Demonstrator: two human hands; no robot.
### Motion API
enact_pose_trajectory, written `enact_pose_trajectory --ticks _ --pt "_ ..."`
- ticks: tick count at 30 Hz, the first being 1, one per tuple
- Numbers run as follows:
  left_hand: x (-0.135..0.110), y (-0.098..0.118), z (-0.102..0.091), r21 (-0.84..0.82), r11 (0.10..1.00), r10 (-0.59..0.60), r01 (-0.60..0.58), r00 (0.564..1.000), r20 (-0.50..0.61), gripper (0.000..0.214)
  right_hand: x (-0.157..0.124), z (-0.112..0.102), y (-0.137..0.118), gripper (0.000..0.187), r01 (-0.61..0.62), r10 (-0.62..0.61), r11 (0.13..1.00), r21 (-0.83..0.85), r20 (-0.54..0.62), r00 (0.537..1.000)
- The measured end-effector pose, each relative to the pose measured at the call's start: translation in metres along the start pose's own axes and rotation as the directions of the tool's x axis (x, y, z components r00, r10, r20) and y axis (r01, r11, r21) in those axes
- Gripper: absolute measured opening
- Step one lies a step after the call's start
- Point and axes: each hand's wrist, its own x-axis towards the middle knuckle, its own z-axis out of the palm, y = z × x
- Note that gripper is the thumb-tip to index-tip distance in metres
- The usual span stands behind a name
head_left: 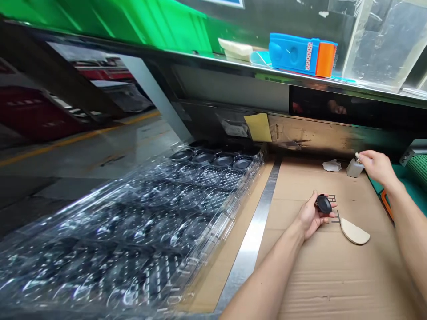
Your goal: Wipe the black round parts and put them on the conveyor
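My left hand (pixel 312 215) rests on the cardboard sheet (pixel 320 275) and holds a small round black part (pixel 323 204) between thumb and fingers. Farther back on the right, my right hand (pixel 376 166) reaches out, its fingertips pinching the top of a small clear bottle (pixel 354 168) that stands on the cardboard. A beige half-round pad (pixel 354 231) lies flat just right of my left hand.
Stacked clear plastic trays (pixel 150 222) holding several black round parts fill the left side. A metal strip (pixel 253 235) runs between trays and cardboard. A crumpled white wipe (pixel 332 166) lies near the bottle. On the shelf above stand a blue-and-orange tape dispenser (pixel 302 54) and green bins (pixel 133 20).
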Motion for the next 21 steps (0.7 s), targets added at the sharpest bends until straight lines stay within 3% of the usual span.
enact_pose_trajectory --ticks 3,5,7,13,17,21 --pt "0.000 0.002 0.001 0.053 0.998 -0.014 0.017 0.999 -0.045 0.057 -0.065 0.020 -0.035 0.037 0.056 -0.104 0.949 0.309 0.142 0.984" --pt "0.000 -0.001 0.003 0.111 0.994 -0.013 0.022 0.997 -0.081 0.060 -0.102 0.036 -0.053 0.034 0.035 -0.132 0.918 0.395 0.222 0.966" --pt "0.000 -0.004 0.005 0.166 0.986 0.003 0.016 0.994 -0.113 0.061 -0.125 0.049 -0.064 0.030 0.064 -0.174 0.905 0.421 0.229 0.958" --pt "0.001 -0.015 0.007 0.350 0.937 0.078 -0.013 0.982 -0.170 0.062 -0.136 0.065 -0.065 0.027 0.188 -0.272 0.899 0.396 0.169 0.947" --pt "0.004 -0.020 0.004 0.469 0.882 0.118 -0.034 0.982 -0.151 0.070 -0.138 0.066 -0.063 0.024 0.229 -0.266 0.956 0.185 0.206 0.942" --pt "0.007 -0.026 0.000 0.659 0.751 0.175 -0.022 0.970 -0.167 0.077 -0.142 0.064 -0.065 0.019 0.253 -0.257 0.966 0.045 0.236 0.937"
